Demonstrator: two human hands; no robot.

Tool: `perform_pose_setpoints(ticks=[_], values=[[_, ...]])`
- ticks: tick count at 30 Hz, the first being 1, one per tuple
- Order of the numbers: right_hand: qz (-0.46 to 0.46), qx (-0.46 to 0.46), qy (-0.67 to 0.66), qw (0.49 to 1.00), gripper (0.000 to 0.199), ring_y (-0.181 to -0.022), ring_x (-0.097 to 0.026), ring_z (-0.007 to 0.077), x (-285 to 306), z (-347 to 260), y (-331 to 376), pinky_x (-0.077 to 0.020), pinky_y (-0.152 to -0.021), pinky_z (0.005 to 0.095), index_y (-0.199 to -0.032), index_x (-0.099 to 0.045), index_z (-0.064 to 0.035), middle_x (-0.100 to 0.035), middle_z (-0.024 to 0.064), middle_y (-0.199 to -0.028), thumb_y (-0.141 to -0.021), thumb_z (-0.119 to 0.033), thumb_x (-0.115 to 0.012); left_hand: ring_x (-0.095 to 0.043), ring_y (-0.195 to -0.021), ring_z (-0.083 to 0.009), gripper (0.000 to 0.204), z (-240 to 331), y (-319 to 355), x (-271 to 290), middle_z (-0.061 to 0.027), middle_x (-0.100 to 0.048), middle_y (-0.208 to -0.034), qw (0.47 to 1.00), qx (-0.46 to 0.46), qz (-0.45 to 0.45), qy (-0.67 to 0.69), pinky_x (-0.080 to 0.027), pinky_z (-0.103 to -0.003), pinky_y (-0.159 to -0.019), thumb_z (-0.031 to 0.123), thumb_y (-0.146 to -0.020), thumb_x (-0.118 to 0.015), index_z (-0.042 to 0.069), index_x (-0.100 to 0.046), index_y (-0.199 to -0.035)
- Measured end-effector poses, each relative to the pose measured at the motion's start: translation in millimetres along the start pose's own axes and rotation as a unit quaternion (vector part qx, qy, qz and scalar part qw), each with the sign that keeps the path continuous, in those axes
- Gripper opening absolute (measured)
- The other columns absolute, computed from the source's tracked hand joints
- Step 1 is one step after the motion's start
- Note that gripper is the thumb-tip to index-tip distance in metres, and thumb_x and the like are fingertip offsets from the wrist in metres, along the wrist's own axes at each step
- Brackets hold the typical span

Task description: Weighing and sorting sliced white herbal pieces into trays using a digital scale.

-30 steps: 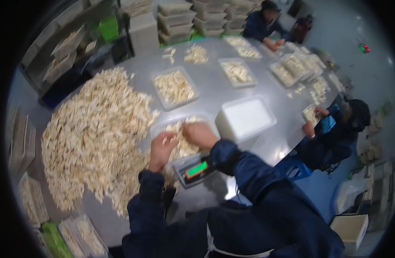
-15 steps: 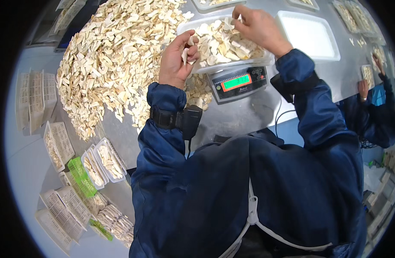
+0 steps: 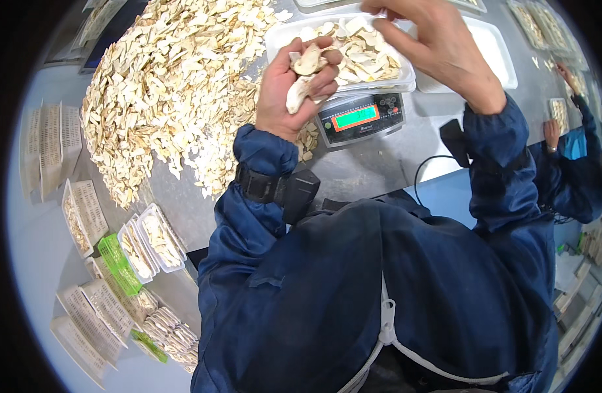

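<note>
My left hand (image 3: 276, 98), palm up and fingers curled, holds a few pale mushroom slices (image 3: 300, 93) beside the near left corner of a clear plastic tray (image 3: 406, 86). That tray contains more mushroom slices (image 3: 366, 57) and rests on a digital scale (image 3: 363, 126) with a lit green display. Above the tray's right side is my right hand (image 3: 445, 49), its thumb and forefinger apart and no slice visible between them; the upper frame edge cuts off part of its fingers. A large heap of mushroom slices (image 3: 176, 85) covers the metal table to the left.
An empty white tray (image 3: 497, 56) lies right of the scale. Filled trays (image 3: 160, 239) stand at the lower left, near a green basket (image 3: 120, 265) and white crates (image 3: 52, 147). Another person's hand (image 3: 552, 133) is at the far right. A black cable (image 3: 419, 177) hangs by the table edge.
My left hand has turned palm up and moved right, showing the slices in it. My right hand has lifted away from the slices in the tray and moved right, fingers parting.
</note>
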State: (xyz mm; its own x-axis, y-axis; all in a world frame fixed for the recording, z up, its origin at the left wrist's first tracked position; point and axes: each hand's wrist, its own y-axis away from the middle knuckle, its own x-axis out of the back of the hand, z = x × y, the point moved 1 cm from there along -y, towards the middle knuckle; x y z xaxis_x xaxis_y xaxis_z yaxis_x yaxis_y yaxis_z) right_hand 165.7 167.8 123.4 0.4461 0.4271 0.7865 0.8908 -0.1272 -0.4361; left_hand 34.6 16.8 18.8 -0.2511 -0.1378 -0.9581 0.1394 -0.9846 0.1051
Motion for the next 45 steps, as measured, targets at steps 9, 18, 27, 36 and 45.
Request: perform_pose_setpoints(ticks=[9,18,27,36,45], values=[[-0.030,-0.246,0.041,0.968,0.013,-0.063,-0.058,0.0232,-17,42,123,-0.0469,-0.060,0.0314,-0.093,-0.060,-0.0015,-0.061,0.0129,-0.076,-0.083,-0.008,-0.056,-0.036,-0.056,-0.0126,0.028,80,96,51,-0.0134,-0.045,-0.090,0.981,-0.181,0.067,-0.001,-0.029,-0.026,-0.048,0.020,-0.096,-0.037,-0.004,-0.045,-0.107],[-0.039,-0.366,0.019,0.930,0.017,-0.064,-0.060,0.0228,-32,47,154,-0.0480,-0.062,0.0323,-0.094,-0.061,0.0008,-0.063,0.0138,-0.077,-0.082,-0.011,-0.055,-0.039,-0.058,-0.0157,0.027,170,207,127,-0.0167,-0.050,-0.092,0.940,-0.298,0.167,0.013,-0.032,-0.027,-0.048,0.020,-0.089,-0.041,-0.001,-0.046,-0.105],[0.099,-0.464,-0.115,0.873,0.038,-0.066,-0.059,0.0201,-74,80,133,-0.0474,-0.063,0.0321,-0.107,-0.060,0.0016,-0.063,0.0129,-0.078,-0.082,-0.027,-0.057,-0.048,-0.115,-0.0242,0.036,174,188,107,-0.0157,-0.052,-0.124,0.450,-0.342,0.505,-0.653,-0.034,-0.031,-0.099,0.019,-0.094,-0.041,-0.003,-0.050,-0.120],[0.063,-0.407,0.072,0.909,0.029,-0.068,-0.061,0.0298,-87,81,92,-0.0474,-0.065,0.0388,-0.096,-0.062,-0.0009,-0.062,0.0150,-0.070,-0.077,-0.023,-0.057,-0.046,-0.116,-0.0275,0.051,38,53,68,-0.0210,-0.046,-0.129,0.609,-0.236,0.264,-0.710,-0.035,-0.034,-0.098,0.028,-0.091,-0.051,-0.003,-0.040,-0.129],[0.114,-0.456,-0.020,0.882,0.026,-0.060,-0.058,0.0287,-77,84,107,-0.0465,-0.060,0.0377,-0.092,-0.060,0.0012,-0.060,0.0138,-0.065,-0.075,-0.018,-0.059,-0.042,-0.120,-0.0286,0.054,2,27,64,-0.0254,-0.042,-0.129,0.684,-0.224,0.207,-0.662,-0.032,-0.035,-0.100,0.024,-0.092,-0.048,-0.009,-0.030,-0.132]])
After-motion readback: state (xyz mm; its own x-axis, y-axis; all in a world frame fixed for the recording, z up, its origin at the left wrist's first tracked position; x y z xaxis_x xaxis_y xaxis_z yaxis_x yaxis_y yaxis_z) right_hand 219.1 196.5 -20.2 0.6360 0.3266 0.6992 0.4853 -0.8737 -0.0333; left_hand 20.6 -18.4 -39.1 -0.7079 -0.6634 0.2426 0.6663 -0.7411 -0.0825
